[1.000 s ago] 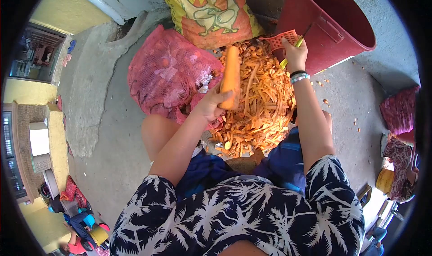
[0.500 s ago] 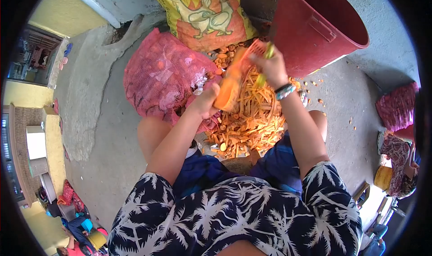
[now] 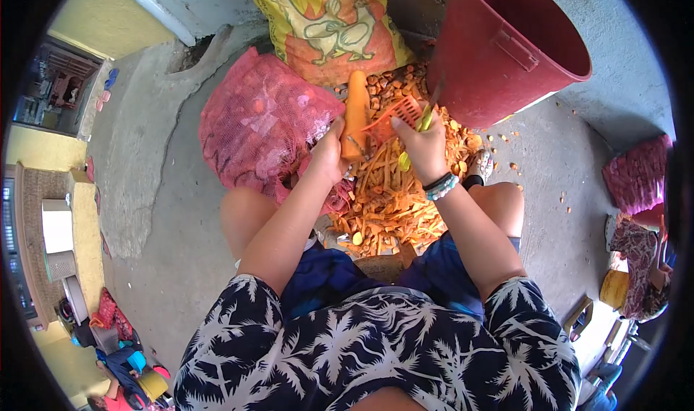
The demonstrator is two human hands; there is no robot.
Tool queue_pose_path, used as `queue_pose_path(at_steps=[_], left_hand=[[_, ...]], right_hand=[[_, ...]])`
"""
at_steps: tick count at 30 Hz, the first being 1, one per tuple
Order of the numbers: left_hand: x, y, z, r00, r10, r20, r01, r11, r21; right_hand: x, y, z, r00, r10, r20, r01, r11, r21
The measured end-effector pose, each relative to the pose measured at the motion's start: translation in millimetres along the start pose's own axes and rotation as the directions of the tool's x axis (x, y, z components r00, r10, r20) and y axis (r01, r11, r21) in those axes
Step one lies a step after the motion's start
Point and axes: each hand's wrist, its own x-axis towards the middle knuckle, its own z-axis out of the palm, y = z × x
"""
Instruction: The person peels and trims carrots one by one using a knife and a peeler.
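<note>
Fingers wrapped round its lower end, my left hand (image 3: pixel 330 152) holds a thick peeled carrot (image 3: pixel 356 111) nearly upright. My right hand (image 3: pixel 425 147) grips an orange slotted peeler (image 3: pixel 400 114) together with a yellow-green handled tool (image 3: pixel 425 120). The peeler's edge is at the right side of the carrot's lower part. Below both hands lies a pile of orange peelings (image 3: pixel 397 212) with small cut ends among them. A pink mesh sack (image 3: pixel 253 122) full of carrots stands to the left of my left hand.
A yellow and orange sack (image 3: pixel 336 31) with printed chickens stands behind the pile. To its right is a tall red bin (image 3: pixel 481 71). A purple mesh sack (image 3: pixel 636 176) leans at the far right. People sit at both lower edges.
From beside the bin, my right hand has come left and down, bringing the peeler to the carrot. My left hand has shifted slightly left, and the carrot went from tilted to nearly upright.
</note>
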Motion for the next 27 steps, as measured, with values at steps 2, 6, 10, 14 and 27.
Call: queue_pose_path(at_steps=[2, 6, 10, 14, 27], left_hand=[[-1.2, -4.4, 2.0, 1.000, 0.016, 0.001, -0.016, 1.000, 0.009], [-15.8, -4.8, 4.1, 0.999, 0.008, 0.040, -0.011, 0.998, 0.066], [-37.1, -5.7, 1.0, 0.982, -0.083, 0.170, 0.075, 0.996, 0.053], [-41.3, 3.8, -1.2, 0.980, -0.027, 0.197, 0.032, 0.999, -0.024], [-6.4, -7.5, 11.8, 0.999, -0.033, -0.038, 0.038, 0.989, 0.142]], right_hand=[[-0.6, -2.4, -1.3, 0.999, 0.003, 0.048, -0.003, 1.000, -0.003], [21.6, -1.0, -4.7, 0.991, -0.036, 0.129, 0.042, 0.998, -0.047], [112.5, 6.8, -43.7, 0.963, -0.238, -0.123, 0.190, 0.931, -0.311], [138.7, 20.3, -68.7, 0.931, -0.166, -0.324, 0.176, 0.984, -0.001], [28.4, 1.1, -12.0, 0.964, -0.171, 0.203, 0.222, 0.938, -0.266]])
